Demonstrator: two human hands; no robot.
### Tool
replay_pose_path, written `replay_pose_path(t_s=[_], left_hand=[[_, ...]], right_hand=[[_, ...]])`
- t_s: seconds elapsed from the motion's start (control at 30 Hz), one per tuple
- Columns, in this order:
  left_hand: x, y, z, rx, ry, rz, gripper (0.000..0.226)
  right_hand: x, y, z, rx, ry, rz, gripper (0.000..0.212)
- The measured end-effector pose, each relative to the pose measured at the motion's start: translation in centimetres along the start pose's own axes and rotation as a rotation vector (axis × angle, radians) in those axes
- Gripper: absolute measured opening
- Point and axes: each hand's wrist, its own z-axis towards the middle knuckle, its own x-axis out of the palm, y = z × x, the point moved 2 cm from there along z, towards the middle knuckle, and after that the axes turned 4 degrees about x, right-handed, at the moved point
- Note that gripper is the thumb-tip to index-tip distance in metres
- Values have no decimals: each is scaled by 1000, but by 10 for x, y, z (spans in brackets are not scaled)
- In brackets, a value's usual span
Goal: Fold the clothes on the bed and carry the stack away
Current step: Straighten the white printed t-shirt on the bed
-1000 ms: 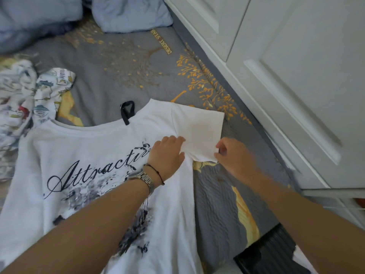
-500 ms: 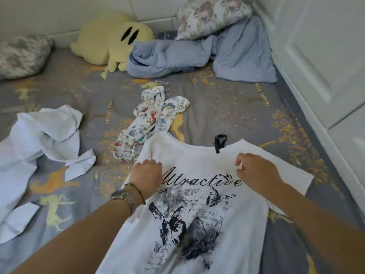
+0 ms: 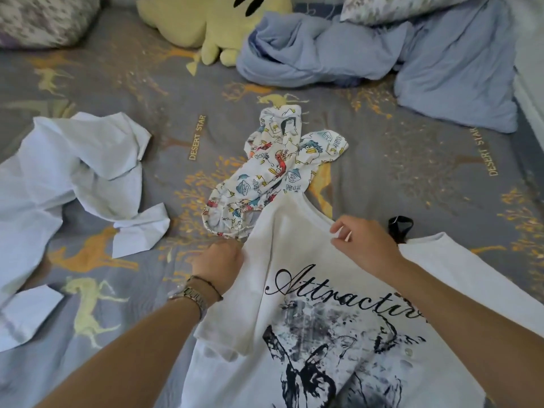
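A white T-shirt (image 3: pixel 297 254) with black script and a dark butterfly print lies face up on the grey bed (image 3: pixel 412 172). My left hand (image 3: pixel 219 266), with a watch and a thin bracelet at the wrist, grips the shirt's left shoulder edge, and the sleeve there is bunched and folded inward. My right hand (image 3: pixel 363 245) pinches the neckline near a black loop (image 3: pixel 399 228). A cartoon-print garment (image 3: pixel 273 172) lies crumpled just beyond the collar. A pale blue-white shirt (image 3: pixel 67 172) is heaped at the left.
A yellow plush toy (image 3: pixel 212 22) and a rumpled blue blanket (image 3: pixel 368 54) lie at the head of the bed. Floral pillows (image 3: pixel 44 19) sit in the far corners. A white cupboard edge (image 3: pixel 532 92) borders the bed on the right.
My view swung left from the shirt's right sleeve to its left side. Both hands moved left: the left one now grips the left shoulder, the right one holds the neckline, and the left sleeve is lifted inward.
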Motion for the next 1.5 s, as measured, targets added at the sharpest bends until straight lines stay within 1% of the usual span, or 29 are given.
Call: replay_pose_path(t_s=[0.07,0.17,0.23,0.3,0.43,0.47,0.5,0.57,0.63,0.67,0.73,0.8,0.87,0.97,1.03,1.1,1.2,1.33,1.4,1.5], left_hand=[[11,5,8,18,31,-72,26],[23,13,7,32,50,-251,26],[28,19,1,-4,76,-303,29],[34,28,-8,-36,92,-320,29],[43,46,-35,-59,31,-448,18],[45,51,-41,-60,21,-483,17],[47,55,-47,-57,15,-502,22],[50,63,-57,-50,22,-496,25],[51,70,-60,-50,49,-469,26],[51,72,-60,-53,67,-463,32],[50,77,-59,-56,95,-466,43],[46,82,-57,-68,92,-482,43],[39,88,-55,-100,55,-513,36],[18,101,-46,-151,-49,-591,17],[-1,115,-32,-178,-121,-640,16],[-24,131,-13,-181,-199,-602,15],[-56,151,20,-148,-302,-516,13],[-71,169,60,-109,-272,-439,15],[-66,173,74,-133,-279,-409,18],[-49,176,84,-207,-256,-387,18]], right_hand=[[13,5,21,-20,7,25,12],[30,16,45,-82,22,-1,23],[41,26,57,-146,37,-41,29],[53,40,66,-239,75,-94,34],[80,72,76,-475,177,-222,40],[87,79,78,-523,187,-270,42],[93,84,80,-564,197,-324,42],[103,90,84,-623,228,-424,39],[109,94,88,-656,265,-466,29],[111,95,91,-665,282,-466,23],[113,96,95,-671,316,-465,15],[112,98,101,-669,328,-465,13],[109,102,106,-657,317,-421,13],[99,109,112,-607,317,-227,12],[93,113,117,-565,304,-91,15],[90,117,123,-531,272,-30,18],[93,123,132,-495,213,-19,19],[102,124,142,-425,73,-47,23],[107,123,148,-389,20,-74,25],[117,119,156,-375,-36,-178,32]])
